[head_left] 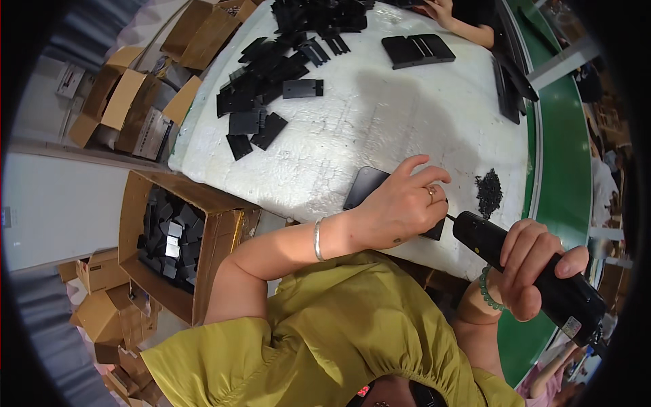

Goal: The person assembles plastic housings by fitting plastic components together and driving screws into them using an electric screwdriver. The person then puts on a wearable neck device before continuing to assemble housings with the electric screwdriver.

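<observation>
My right hand (532,268) is wrapped round a black electric screwdriver (485,234), which is tilted with its bit pointing left. The bit's tip reaches close to the fingers of my left hand (410,203). My left hand lies across a flat black plastic part (368,184) at the table's near edge and covers its middle. Its fingers are bent, the upper ones slightly apart; the thumb and what the fingertips pinch are hidden. A small heap of black screws (488,193) lies just beyond the screwdriver.
A pile of black plastic plates (271,74) spreads over the far left of the white-covered table (325,149). Beyond lies a larger black panel (418,50), near another person's hand (439,12). An open carton (200,254) of black parts stands left. A green surface (566,136) runs along the right.
</observation>
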Tool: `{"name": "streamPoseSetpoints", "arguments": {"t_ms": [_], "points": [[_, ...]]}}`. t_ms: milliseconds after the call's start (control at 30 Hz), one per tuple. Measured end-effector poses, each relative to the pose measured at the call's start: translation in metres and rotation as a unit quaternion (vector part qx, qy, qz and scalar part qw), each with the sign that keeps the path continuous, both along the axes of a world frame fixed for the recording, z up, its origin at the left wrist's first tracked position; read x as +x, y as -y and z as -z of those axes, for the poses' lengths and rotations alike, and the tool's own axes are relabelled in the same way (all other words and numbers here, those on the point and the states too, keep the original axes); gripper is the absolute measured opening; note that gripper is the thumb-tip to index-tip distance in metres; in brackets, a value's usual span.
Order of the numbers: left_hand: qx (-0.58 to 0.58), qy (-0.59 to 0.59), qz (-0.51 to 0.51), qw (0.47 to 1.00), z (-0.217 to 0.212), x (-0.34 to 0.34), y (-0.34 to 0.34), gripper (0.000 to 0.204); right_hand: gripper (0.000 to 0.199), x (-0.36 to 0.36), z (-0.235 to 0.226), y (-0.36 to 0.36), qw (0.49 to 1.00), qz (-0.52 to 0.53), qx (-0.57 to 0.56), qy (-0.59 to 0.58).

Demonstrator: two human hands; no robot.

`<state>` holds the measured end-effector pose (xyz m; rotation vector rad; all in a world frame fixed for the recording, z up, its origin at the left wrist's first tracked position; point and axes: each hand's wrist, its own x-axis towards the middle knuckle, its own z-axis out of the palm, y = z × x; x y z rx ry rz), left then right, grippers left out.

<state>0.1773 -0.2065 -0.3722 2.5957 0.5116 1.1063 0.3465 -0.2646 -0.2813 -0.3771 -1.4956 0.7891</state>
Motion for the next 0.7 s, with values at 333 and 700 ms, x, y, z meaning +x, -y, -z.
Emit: {"name": "streamPoseSetpoints", "arguments": {"t_ms": [333,700], "points": [[-0.041,-0.214,-0.411,0.885,-0.002,-0.140,-0.051,0.062,0.038,-0.012,0.006,-0.013,0.996,0.050,-0.011,-0.070],[-0.186,0.002,-0.278,0.942,-0.005,-0.134,-0.055,0.041,0.040,-0.005,0.004,-0.006,0.997,0.042,-0.040,-0.051]]}}
